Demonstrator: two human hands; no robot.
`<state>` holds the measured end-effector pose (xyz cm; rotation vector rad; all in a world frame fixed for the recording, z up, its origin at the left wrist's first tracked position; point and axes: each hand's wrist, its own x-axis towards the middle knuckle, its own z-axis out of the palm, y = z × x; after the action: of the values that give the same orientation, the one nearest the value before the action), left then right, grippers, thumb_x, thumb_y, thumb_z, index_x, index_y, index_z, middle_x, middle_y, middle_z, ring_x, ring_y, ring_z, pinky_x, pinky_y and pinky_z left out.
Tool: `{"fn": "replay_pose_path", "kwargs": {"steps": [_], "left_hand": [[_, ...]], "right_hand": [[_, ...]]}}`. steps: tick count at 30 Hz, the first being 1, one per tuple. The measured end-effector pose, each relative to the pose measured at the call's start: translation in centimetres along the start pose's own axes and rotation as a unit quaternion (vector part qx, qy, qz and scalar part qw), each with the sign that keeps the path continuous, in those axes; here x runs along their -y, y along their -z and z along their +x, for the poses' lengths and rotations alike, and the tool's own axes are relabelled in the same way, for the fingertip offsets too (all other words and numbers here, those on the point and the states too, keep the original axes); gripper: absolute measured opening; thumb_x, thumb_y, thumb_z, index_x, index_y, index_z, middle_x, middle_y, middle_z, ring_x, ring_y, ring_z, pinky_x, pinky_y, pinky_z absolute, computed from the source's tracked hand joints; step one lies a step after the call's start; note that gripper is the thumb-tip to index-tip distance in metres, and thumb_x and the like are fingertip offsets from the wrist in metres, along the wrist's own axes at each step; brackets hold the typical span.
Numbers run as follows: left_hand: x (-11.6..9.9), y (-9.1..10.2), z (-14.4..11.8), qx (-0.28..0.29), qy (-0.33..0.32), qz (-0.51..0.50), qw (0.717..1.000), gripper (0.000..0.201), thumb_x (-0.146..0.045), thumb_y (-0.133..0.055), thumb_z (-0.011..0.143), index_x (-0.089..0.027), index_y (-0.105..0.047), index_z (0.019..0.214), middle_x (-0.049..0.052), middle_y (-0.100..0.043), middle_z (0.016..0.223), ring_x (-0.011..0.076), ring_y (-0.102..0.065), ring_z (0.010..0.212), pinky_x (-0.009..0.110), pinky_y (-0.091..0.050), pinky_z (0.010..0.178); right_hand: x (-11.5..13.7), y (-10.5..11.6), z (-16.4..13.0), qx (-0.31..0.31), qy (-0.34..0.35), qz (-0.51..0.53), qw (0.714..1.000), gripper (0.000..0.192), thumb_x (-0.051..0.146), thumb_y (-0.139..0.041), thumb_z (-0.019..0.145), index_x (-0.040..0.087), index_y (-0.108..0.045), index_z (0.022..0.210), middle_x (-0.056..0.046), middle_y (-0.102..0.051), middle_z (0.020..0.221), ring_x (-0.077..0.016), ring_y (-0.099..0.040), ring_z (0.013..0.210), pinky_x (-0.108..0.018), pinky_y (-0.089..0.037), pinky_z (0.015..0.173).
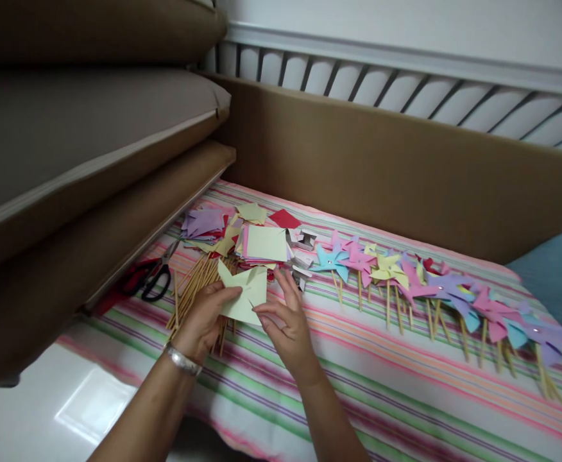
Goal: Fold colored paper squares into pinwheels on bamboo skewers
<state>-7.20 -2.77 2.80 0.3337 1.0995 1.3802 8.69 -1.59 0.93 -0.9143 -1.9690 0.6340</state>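
Observation:
A pale green paper square [245, 298] with cuts in it is held up over the cloth, one corner sticking up at its upper left. My left hand [208, 314], a silver bangle at its wrist, grips the paper's left side, thumb on top. At the lower right edge, my right hand [283, 321] pinches the sheet between thumb and index finger, its other fingers raised. Thin wooden sticks [197, 289] lie in a bundle behind and below my left hand. Just beyond the held sheet is a stack of square papers [265, 244], pale green on top.
Finished paper pinwheels [387, 268] on sticks lie in a row to the right. Scissors [158, 276] with black handles are at the left, near cut papers [204, 222]. A striped cloth [358, 359] covers the surface. Thick cushions [93, 135] overhang the left side; a brown panel [382, 160] stands behind.

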Motion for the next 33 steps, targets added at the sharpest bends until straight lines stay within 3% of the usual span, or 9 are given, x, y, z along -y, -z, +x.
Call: {"fn": "replay_pose_path", "kwargs": {"steps": [6, 11, 20, 26, 33], "left_hand": [[0.9, -0.9, 0.0, 0.022, -0.041, 0.038, 0.998, 0.027, -0.018, -0.076, 0.053, -0.01, -0.071, 0.078, 0.006, -0.071, 0.065, 0.0133, -0.06, 0.055, 0.022, -0.044, 0.055], [1.1, -1.1, 0.0, 0.027, -0.032, 0.044, 0.998, 0.029, -0.019, -0.075, 0.055, -0.01, -0.071, 0.082, 0.006, -0.072, 0.068, 0.0144, -0.062, 0.059, 0.024, -0.046, 0.059], [0.9, -1.2, -0.1, 0.037, -0.029, 0.034, 0.998, 0.03, -0.019, -0.077, 0.053, -0.009, -0.071, 0.08, 0.007, -0.071, 0.068, 0.0148, -0.063, 0.06, 0.023, -0.046, 0.059], [1.7, -1.5, -0.4, 0.037, -0.019, 0.08, 0.996, 0.03, -0.022, -0.076, 0.056, -0.01, -0.07, 0.084, 0.006, -0.071, 0.07, 0.0133, -0.06, 0.056, 0.023, -0.046, 0.053], [2.6, -2.4, -0.7, 0.064, -0.025, 0.098, 0.993, 0.024, -0.022, -0.076, 0.056, -0.012, -0.071, 0.078, 0.004, -0.07, 0.069, 0.0121, -0.059, 0.057, 0.024, -0.046, 0.057]], "right_hand": [[0.4, 0.6, -0.3, 0.028, -0.02, -0.005, 0.999, 0.011, 0.023, -0.058, 0.082, 0.024, -0.068, 0.079, 0.0, -0.026, 0.149, -0.0252, -0.01, 0.139, -0.048, -0.022, 0.108], [0.6, 1.4, -0.6, 0.044, -0.026, -0.023, 0.998, 0.015, 0.021, -0.054, 0.084, 0.025, -0.068, 0.085, 0.001, -0.021, 0.151, -0.0248, -0.008, 0.14, -0.049, -0.02, 0.108], [0.4, 1.6, -0.9, 0.047, -0.022, -0.024, 0.998, 0.015, 0.018, -0.056, 0.081, 0.024, -0.07, 0.081, -0.001, -0.029, 0.148, -0.0248, -0.011, 0.139, -0.047, -0.022, 0.108], [0.8, 1.4, -0.7, -0.009, -0.095, 0.028, 0.995, 0.009, 0.024, -0.06, 0.079, 0.023, -0.068, 0.077, -0.003, -0.034, 0.145, -0.0239, -0.016, 0.138, -0.045, -0.029, 0.104], [0.5, 1.1, -0.5, -0.075, -0.165, 0.035, 0.983, 0.006, 0.026, -0.065, 0.074, 0.022, -0.065, 0.07, -0.006, -0.042, 0.141, -0.0258, -0.024, 0.136, -0.049, -0.021, 0.107]]}}
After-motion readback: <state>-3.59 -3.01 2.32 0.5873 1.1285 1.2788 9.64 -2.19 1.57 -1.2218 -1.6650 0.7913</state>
